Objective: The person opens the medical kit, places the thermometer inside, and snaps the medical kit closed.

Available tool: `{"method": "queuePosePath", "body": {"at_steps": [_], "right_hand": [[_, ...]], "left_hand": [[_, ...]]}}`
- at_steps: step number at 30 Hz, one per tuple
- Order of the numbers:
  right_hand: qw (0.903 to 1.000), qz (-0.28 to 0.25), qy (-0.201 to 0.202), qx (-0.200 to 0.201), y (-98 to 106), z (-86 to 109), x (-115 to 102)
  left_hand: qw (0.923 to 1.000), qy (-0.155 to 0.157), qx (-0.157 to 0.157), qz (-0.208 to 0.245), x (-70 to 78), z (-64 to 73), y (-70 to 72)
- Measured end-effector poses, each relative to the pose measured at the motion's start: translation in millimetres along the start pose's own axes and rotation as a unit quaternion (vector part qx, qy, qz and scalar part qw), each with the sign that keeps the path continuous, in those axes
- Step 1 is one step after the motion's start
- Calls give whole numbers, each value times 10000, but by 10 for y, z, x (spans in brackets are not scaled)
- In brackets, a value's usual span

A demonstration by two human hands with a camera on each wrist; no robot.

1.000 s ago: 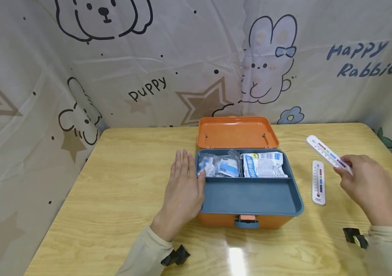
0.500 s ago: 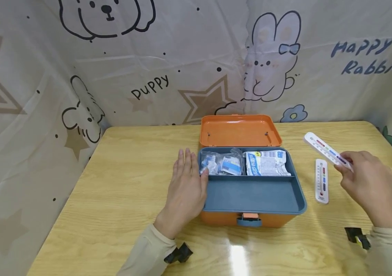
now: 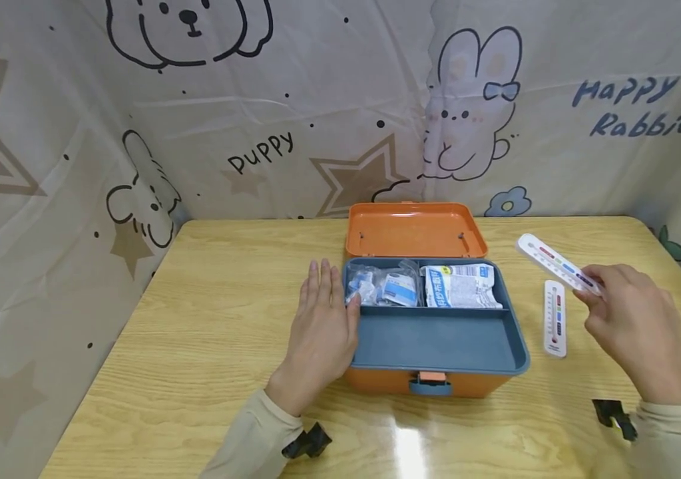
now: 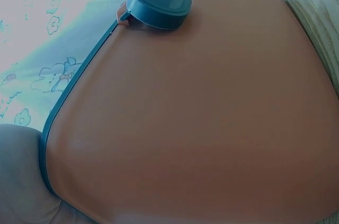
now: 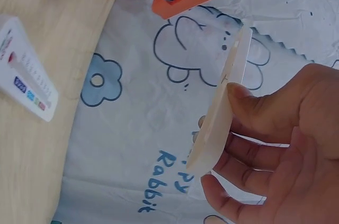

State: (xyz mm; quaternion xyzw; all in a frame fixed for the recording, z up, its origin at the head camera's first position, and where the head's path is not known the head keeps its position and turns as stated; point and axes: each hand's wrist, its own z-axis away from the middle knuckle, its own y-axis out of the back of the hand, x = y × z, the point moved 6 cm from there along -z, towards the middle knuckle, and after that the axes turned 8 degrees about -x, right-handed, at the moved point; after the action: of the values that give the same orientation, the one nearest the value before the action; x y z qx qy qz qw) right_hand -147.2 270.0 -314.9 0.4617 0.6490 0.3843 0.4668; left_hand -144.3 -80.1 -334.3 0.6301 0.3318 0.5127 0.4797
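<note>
My right hand (image 3: 636, 326) pinches one end of a white thermometer (image 3: 558, 265) between thumb and fingers, raised over the table and slanting toward the box. In the right wrist view this thermometer (image 5: 222, 107) shows edge-on. A second thermometer (image 3: 554, 319) lies flat on the table below and left of that hand. My left hand (image 3: 319, 332) rests with straight fingers along the left side of an orange and blue box (image 3: 436, 339), its thumb at the rim. The box's lid (image 3: 415, 229) is tipped back. Its side wall (image 4: 201, 107) fills the left wrist view.
Two rear compartments of the box hold clear plastic bags with blue-and-white packets (image 3: 399, 289) and a white-and-blue gauze packet (image 3: 462, 286). A blue latch (image 3: 430, 387) sits at its front. A printed cloth (image 3: 214, 120) hangs behind the wooden table (image 3: 214, 319).
My right hand has moved slightly left with the thermometer, closer to the box. The left hand stays against the box. The camera view has shifted a little.
</note>
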Motion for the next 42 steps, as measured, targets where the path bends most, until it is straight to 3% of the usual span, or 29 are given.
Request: {"method": "queuePosePath", "body": {"at_steps": [7, 21, 28, 37, 42], "right_hand": [[9987, 121, 396, 287, 76, -8, -176], [9968, 129, 720, 317, 121, -3, -438], [9893, 23, 1301, 653, 174, 89, -639], [9826, -117, 1678, 790, 174, 184, -912], [9827, -132, 1753, 588, 158, 211, -1077]], "left_hand": [[10000, 3, 75, -2, -14, -8, 20], [9999, 58, 52, 116, -28, -3, 3], [9999, 2, -61, 106, -7, -24, -21], [10000, -13, 4, 45, -10, -30, -7], [10000, -17, -10, 30, -11, -23, -9]]}}
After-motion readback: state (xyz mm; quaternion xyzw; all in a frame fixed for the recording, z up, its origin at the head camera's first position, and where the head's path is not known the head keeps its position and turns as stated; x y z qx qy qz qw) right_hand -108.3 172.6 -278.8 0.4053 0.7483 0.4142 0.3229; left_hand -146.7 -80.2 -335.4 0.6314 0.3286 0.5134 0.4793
